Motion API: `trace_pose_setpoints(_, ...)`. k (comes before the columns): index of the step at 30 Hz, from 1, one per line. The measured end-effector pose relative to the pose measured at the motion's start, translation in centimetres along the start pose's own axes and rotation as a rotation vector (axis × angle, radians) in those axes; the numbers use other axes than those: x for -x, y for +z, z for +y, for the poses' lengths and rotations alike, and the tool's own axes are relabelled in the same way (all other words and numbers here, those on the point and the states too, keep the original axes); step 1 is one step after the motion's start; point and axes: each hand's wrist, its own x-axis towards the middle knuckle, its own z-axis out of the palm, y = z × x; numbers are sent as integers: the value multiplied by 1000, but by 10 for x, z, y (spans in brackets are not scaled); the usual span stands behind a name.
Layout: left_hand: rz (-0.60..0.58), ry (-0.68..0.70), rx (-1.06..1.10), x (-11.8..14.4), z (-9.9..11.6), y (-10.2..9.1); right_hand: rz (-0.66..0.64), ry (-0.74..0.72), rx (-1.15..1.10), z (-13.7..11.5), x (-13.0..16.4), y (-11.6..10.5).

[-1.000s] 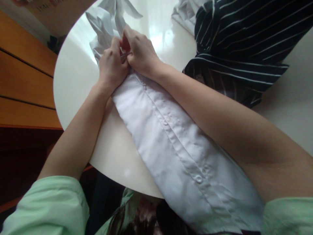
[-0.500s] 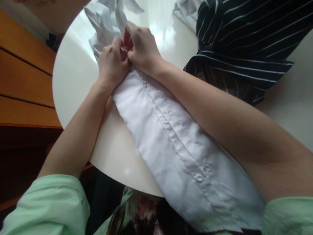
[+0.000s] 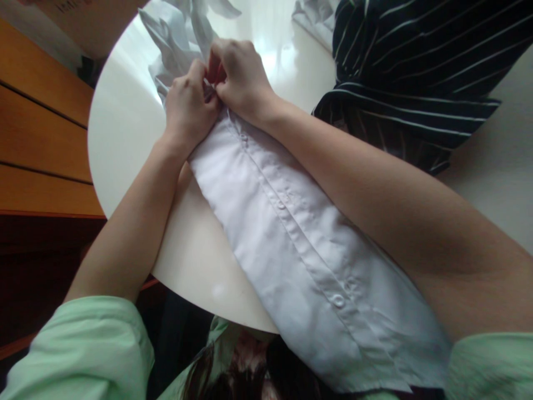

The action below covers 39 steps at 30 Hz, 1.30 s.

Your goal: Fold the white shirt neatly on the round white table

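Observation:
A white button-up shirt lies folded lengthwise across the table, its buttoned front facing up and its lower end hanging over the near edge. My left hand pinches the shirt's front placket near the far end. Right beside it my right hand pinches the same spot, fingertips meeting the left ones. Whatever small part sits between the fingertips is mostly hidden. Beyond both hands the rest of the shirt spreads in loose, crumpled folds. Several buttons show along the placket towards me.
The round white table carries the shirt. At the right lies a dark garment with white stripes, partly bunched. Another pale cloth rests at the far edge of view. Wooden drawers stand to the left.
Both hands stay at the same place on the shirt, with only slight finger movement. The whole view has shifted a little.

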Motion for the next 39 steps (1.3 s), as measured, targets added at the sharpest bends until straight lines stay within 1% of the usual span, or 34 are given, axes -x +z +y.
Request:
trace_pose_setpoints(8,-1,16,56,-1,-3,0,-34,32,64,-3,0,0)
trace_pose_setpoints(16,5,35,-24,-2,-1,0,-26,38,71,-3,0,1)
trace_pose_setpoints(25,3,-8,106,-2,-1,-1,-49,42,77,-4,1,0)
trace_pose_setpoints(29,-3,7,90,-1,0,-2,-44,26,66,-2,1,1)
trace_pose_setpoints(34,-14,19,81,-1,0,-2,-58,41,77,-3,0,0)
trace_pose_setpoints(39,-19,0,27,-2,1,-1,-65,52,73,-4,0,-1)
